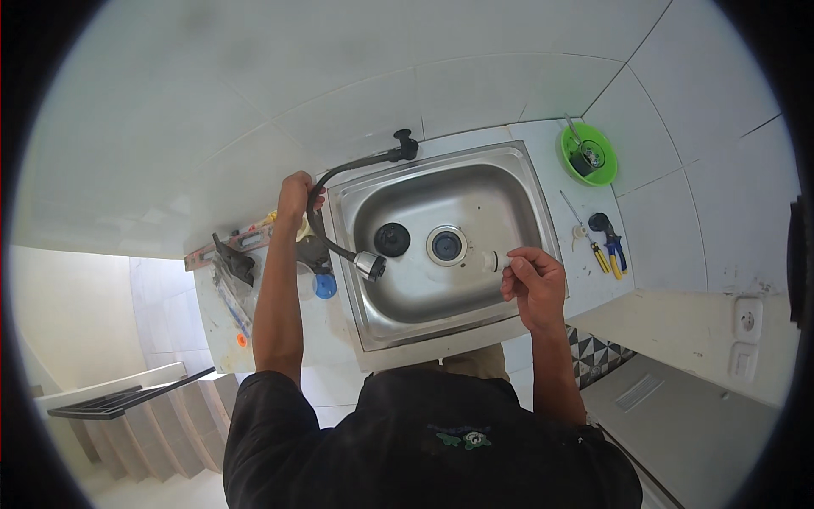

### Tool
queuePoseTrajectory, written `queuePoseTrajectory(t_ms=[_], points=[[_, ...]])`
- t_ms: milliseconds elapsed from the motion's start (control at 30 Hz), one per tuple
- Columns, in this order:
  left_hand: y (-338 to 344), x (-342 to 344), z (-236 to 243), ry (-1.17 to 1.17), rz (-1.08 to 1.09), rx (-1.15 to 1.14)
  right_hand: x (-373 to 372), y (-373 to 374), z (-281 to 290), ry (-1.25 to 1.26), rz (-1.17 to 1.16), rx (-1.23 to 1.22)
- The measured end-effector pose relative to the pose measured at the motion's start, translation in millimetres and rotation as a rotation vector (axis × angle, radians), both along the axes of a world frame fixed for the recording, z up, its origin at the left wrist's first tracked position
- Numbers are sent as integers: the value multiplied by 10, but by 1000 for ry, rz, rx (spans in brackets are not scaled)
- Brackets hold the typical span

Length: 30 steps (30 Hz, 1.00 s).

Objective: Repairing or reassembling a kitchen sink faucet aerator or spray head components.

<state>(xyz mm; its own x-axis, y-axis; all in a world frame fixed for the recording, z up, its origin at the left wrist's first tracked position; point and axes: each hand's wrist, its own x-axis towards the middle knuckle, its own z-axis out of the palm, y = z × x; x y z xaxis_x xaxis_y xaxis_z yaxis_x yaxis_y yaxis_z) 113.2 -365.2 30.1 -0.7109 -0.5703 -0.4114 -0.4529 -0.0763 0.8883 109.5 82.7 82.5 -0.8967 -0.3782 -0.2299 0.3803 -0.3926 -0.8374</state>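
Note:
A black flexible faucet hose [315,212] curves from its wall mount to a silver spray head [370,266] over the steel sink's left side. My left hand [295,197] is curled at the hose's upper bend, with fingertips showing past it; the palm is hidden. Over the basin's right side, my right hand [536,284] pinches a small pale piece [507,261]. A dark curved edge shows beside that piece, too small to name. The sink [424,304] has a round drain [447,245] near its middle, and a black round part [392,240] lies left of it.
A green bowl [608,174] holding a glass stands at the back right. Nearby lie a yellow-handled screwdriver [600,258] and blue-yellow pliers [616,254]. A spirit level [203,257], a blue round item [325,286] and other clutter cover the left counter. Tiled walls border the back and right.

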Motion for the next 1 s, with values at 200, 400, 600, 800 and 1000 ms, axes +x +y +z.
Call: queuePoseTrajectory(t_ms=[200,400,600,800,1000], points=[[214,-68,553,117,-11,-162,-126,-15,-14,-28,25,-7],[657,-403,1191,130,-144,-340,-211,11,-38,-47,22,-9],[1224,-768,1517,214,-211,-416,-313,125,-73,-23,-22,-20],[1543,-1025,1565,197,-195,-587,-408,287,-128,-18,-107,-7],[1718,-1159,1575,219,-229,-681,-470,338,-141,-1,-142,-20]])
